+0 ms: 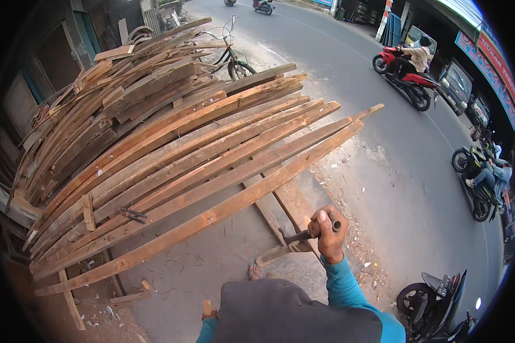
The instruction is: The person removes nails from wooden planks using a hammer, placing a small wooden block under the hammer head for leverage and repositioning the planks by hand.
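My right hand [329, 233] is closed around the dark tubular handle of what looks like a hammer [297, 235], thumb on top. The tool's far end is over a wooden support [294, 207] and is hard to make out. Low in the view, my left hand [212, 315] is partly hidden beside my dark top, its fingers round a short piece of wood [206, 306]. A long plank [212, 216] is nearest me, lying across the supports. Several nails [133, 215] rest on the planks at the left.
A big stack of old beams [149, 91] fills the left side. Behind it stands a bicycle [230, 54]. Along the road at right pass a red motorbike [406, 77] and a green-black one [479, 171]. A parked motorbike [435, 300] stands at lower right.
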Demonstrator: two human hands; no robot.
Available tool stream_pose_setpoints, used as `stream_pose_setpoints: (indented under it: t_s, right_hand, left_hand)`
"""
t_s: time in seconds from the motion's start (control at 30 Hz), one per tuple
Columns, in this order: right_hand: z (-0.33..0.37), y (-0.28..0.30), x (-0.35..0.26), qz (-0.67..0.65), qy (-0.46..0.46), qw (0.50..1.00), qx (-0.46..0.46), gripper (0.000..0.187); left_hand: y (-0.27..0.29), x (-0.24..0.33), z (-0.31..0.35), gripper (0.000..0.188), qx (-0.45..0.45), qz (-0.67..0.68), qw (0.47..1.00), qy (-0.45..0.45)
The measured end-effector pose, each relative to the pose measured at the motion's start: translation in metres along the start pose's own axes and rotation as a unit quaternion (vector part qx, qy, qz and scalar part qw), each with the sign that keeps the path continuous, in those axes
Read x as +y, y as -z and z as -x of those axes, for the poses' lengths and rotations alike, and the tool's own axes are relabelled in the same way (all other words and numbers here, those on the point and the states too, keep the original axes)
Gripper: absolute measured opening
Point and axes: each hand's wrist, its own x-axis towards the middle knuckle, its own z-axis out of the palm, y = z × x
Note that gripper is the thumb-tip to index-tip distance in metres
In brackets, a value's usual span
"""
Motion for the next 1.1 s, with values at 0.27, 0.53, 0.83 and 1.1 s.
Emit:
stream_pose_setpoints:
  t_s: [0.27,0.53,0.83,1.1]
  right_hand:
    - [0.102,0.189,0.023,0.138,0.047,0.989,0.034,0.034]
    - [0.132,0.266,0.054,0.050,0.048,0.998,-0.001,0.035]
    - [0.102,0.452,0.078,-0.037,0.007,0.999,0.006,0.023]
    - [0.066,0.731,0.065,-0.170,-0.061,0.983,-0.002,0.035]
  left_hand:
    - [-0.060,-0.086,0.048,0.039,-0.022,0.059,0.991,-0.114]
    - [-0.103,-0.254,0.146,0.039,-0.102,0.066,0.993,0.006]
    - [-0.295,-0.247,0.276,0.052,0.047,-0.023,0.973,-0.225]
    - [-0.598,-0.116,0.379,0.063,0.226,-0.142,0.833,-0.484]
